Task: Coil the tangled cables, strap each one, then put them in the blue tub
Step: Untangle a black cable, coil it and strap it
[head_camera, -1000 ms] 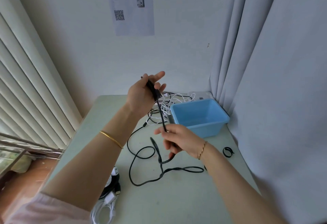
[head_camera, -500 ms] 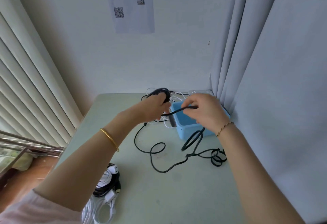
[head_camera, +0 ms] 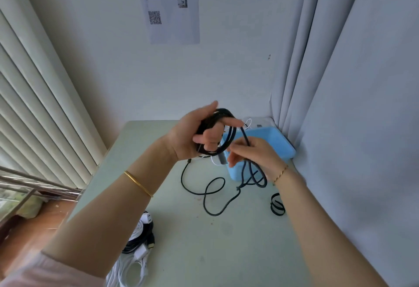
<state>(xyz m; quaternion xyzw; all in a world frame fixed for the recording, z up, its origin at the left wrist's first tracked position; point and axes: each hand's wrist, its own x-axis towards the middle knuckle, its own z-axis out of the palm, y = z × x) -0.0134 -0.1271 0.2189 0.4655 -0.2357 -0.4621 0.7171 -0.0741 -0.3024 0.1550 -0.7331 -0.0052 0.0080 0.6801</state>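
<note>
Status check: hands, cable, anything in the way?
Left hand grips the coiled loops of the black cable; right hand pinches its loose strand. Remainder trails on the table, apparent knot beside the blue tub. Not yet strapped.

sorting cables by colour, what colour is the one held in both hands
The cable is black; head view.

White wall (head_camera: 226,71), blinds (head_camera: 34,105), curtain (head_camera: 351,82)

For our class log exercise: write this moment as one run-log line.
phase: coiling | left hand: grips coiled black cable | right hand: pinches its loose run | strap: on table, unused | blue tub: behind hands
</note>
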